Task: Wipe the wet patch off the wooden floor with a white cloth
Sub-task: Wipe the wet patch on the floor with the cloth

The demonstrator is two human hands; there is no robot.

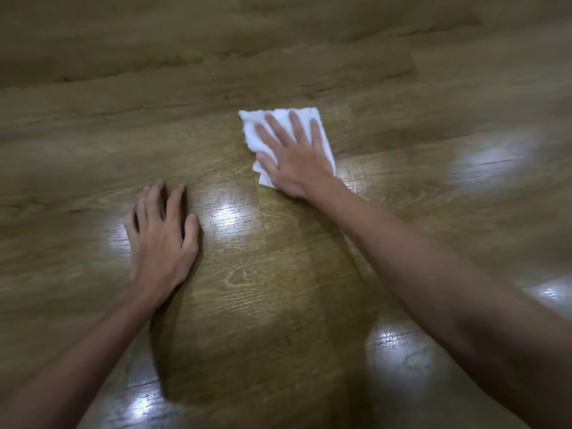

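We count two bare hands and one cloth. Our right hand [294, 156] lies flat with straight, spread fingers on the white, square, folded cloth [286, 140], pressing it against the brown wooden plank floor [278, 305]; it does not grip the cloth. The cloth sits a little far and right of the centre, its edges look rough and its near left corner shows several layers. Our left hand [164, 233] rests open on the floor, near and left of the cloth, well apart from it, fingers spread. Several bright light reflections [229, 212] shine on the glossy planks.
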